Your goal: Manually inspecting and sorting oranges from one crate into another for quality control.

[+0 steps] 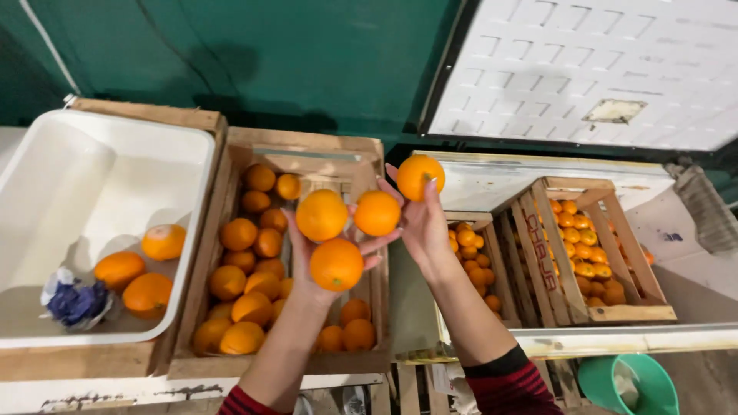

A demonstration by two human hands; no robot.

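Green tarp behind wooden crate (pixel 231 361); left hand (pixel 323 265) cradling three oranges (pixel 336 263), right hand (pixel 421 223) fingers pinching one orange (pixel 420 177). Firm, round, likely rolling; best cupped underneath.

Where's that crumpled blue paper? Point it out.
In the head view, the crumpled blue paper lies at far left, in the near corner of the white tub, just left of three oranges, well away from the left hand.

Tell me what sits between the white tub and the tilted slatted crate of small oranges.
In the head view, between the white tub and the tilted crate sits a wooden crate of larger oranges, with both hands holding oranges above it.
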